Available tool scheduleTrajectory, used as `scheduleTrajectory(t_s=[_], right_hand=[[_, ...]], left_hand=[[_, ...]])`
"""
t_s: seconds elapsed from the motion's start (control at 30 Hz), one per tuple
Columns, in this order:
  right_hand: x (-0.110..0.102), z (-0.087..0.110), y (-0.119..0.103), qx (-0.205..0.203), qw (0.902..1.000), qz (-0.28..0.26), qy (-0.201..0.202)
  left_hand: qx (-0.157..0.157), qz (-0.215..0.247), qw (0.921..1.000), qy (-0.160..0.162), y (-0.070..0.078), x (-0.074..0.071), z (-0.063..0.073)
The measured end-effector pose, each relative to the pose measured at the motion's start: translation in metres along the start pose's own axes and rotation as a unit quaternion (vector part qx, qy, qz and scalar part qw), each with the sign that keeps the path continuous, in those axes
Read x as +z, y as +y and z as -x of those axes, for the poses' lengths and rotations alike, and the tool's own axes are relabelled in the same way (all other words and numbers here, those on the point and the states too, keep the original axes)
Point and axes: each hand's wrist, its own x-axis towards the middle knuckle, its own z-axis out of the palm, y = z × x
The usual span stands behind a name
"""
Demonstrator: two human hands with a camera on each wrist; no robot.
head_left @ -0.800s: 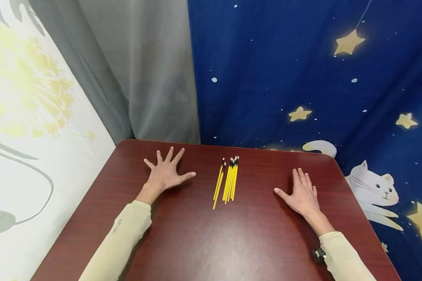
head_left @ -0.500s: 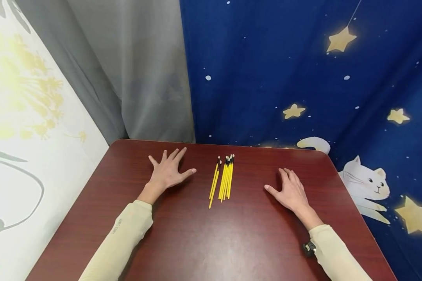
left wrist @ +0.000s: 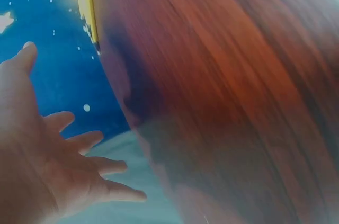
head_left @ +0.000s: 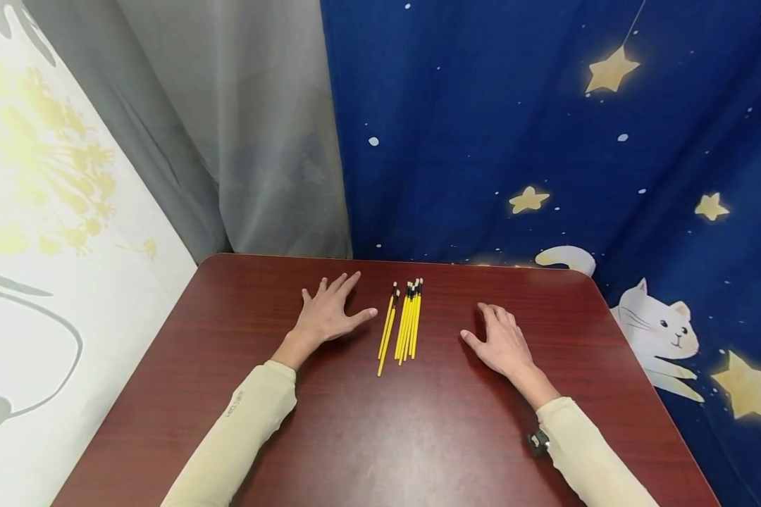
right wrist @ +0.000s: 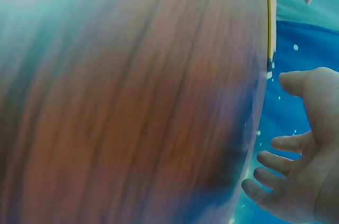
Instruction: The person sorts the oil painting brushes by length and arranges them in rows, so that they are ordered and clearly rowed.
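Note:
Slim paintbrushes with yellow handles, dark collars and pale tips lie on the dark red wooden table (head_left: 418,429). Several sit side by side in a bunch (head_left: 409,325); a pair of brushes (head_left: 387,334) lies just left of them, tips toward the far edge. My left hand (head_left: 327,314) is spread left of the pair, its thumb nearest the brushes but apart from them. To the right of the bunch, with a wider gap, my right hand (head_left: 504,343) has its fingers extended and thumb out. Both palms are bare in the wrist views. Yellow handles (left wrist: 86,1) show at the left wrist view's top.
Behind the table hang a grey curtain (head_left: 279,141) and a blue curtain (head_left: 444,141) with stars and a white cat. A pale patterned panel (head_left: 133,296) stands at the left. A black wrist device (head_left: 537,442) sits at my right cuff.
Both hands have moved inward toward the brushes, the left to the right and the right to the left. The head view has shifted slightly. The brushes keep their arrangement.

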Motion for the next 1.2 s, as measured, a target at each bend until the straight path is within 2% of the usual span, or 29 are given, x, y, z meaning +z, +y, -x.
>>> scheduleTrajectory(t_s=[0.23, 0.67, 0.87, 1.07, 1.2], right_hand=[[0.008, -0.004, -0.017, -0.016, 0.9998, -0.010, -0.002], [0.023, -0.016, -0.048, -0.045, 0.9984, -0.034, -0.008], [0.028, -0.021, -0.060, -0.042, 0.9981, -0.043, -0.012], [0.034, -0.025, -0.069, -0.041, 0.9974, -0.059, -0.006], [0.037, -0.028, -0.075, -0.037, 0.9966, -0.073, 0.005]], left_hand=[[0.012, 0.013, 0.9995, -0.028, 0.015, 0.006, -0.002], [0.042, -0.003, 0.9989, -0.020, 0.040, 0.013, -0.009], [0.037, 0.017, 0.9989, -0.024, 0.048, 0.016, -0.012], [0.016, 0.024, 0.9991, -0.031, 0.052, 0.019, -0.014], [0.002, 0.045, 0.9985, -0.031, 0.052, 0.021, -0.017]])
